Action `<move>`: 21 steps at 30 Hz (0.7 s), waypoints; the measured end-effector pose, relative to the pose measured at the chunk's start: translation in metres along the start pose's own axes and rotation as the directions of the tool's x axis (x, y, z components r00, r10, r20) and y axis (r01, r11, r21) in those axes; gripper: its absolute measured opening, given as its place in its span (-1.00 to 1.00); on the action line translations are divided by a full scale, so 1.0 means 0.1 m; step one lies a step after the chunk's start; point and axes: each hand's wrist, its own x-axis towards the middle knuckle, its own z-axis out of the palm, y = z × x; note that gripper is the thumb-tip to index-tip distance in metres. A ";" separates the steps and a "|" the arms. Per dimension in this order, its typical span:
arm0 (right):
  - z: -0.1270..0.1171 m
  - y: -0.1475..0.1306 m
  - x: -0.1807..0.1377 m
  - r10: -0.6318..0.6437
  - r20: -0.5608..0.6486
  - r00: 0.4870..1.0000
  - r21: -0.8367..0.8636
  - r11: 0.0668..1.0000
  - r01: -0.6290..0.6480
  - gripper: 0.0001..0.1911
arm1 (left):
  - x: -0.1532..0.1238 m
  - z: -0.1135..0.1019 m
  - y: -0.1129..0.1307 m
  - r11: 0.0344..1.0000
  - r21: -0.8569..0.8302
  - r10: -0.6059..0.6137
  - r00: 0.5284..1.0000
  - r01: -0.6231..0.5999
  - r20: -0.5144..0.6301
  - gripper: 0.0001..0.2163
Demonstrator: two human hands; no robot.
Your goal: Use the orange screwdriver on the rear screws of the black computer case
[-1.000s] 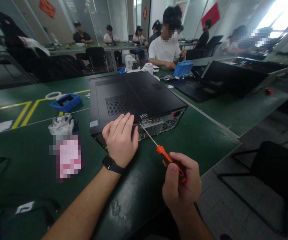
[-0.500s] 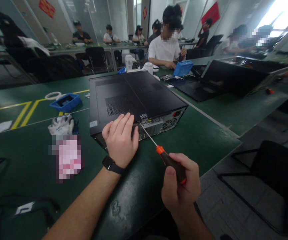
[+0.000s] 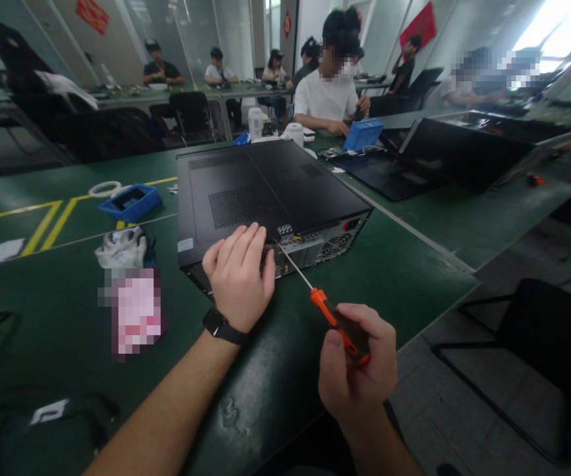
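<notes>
A black desktop computer case (image 3: 245, 178) lies on its side on the green table, its rear panel with a fan grille (image 3: 335, 245) facing me. My left hand (image 3: 240, 277) rests on the near edge of the case, fingers stretched out over the top cover and thumb down by the rear panel. In my right hand (image 3: 362, 363) is a screwdriver (image 3: 322, 304) with an orange and dark handle, my fingers closed around it. Its shaft points up and left to the rear edge, beside my left thumb. The tip's exact contact is too small to make out.
Left of the case are a blue tray (image 3: 131, 203), a white ring (image 3: 105, 190), gloves (image 3: 124, 248) and a blurred pink item (image 3: 139, 307). Black cables (image 3: 67, 396) lie at lower left. A co-worker (image 3: 327, 92) sits beyond; a chair (image 3: 538, 344) stands at right.
The screwdriver handle has turned in my right hand, showing more of its orange side now. My left hand and the computer case have stayed in place.
</notes>
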 end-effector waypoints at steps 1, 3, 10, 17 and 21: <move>0.00 -0.01 0.01 -0.010 0.000 1.000 -0.004 1.000 0.010 -0.65 | 0.00 0.00 0.00 1.000 0.004 0.004 1.000 -0.004 -0.003 -0.60; 0.01 -0.01 0.01 0.003 -0.010 1.000 -0.016 1.000 -0.003 -0.65 | 0.01 -0.01 0.01 1.000 0.009 0.008 1.000 -0.008 -0.006 -0.61; 0.00 0.01 -0.06 0.083 -0.023 0.996 -0.025 0.996 -0.083 -0.71 | 0.01 -0.01 0.01 1.000 -0.002 -0.002 1.000 0.002 -0.011 -0.61; 0.01 0.00 0.01 -0.023 -0.010 1.000 -0.002 1.000 0.023 -0.66 | 0.00 -0.01 0.01 1.000 -0.004 -0.007 1.000 0.007 0.004 -0.59; 0.00 0.00 -0.06 0.082 -0.020 0.996 -0.060 0.995 -0.083 -0.71 | 0.00 -0.02 0.01 0.999 -0.024 -0.021 1.000 0.021 0.015 -0.59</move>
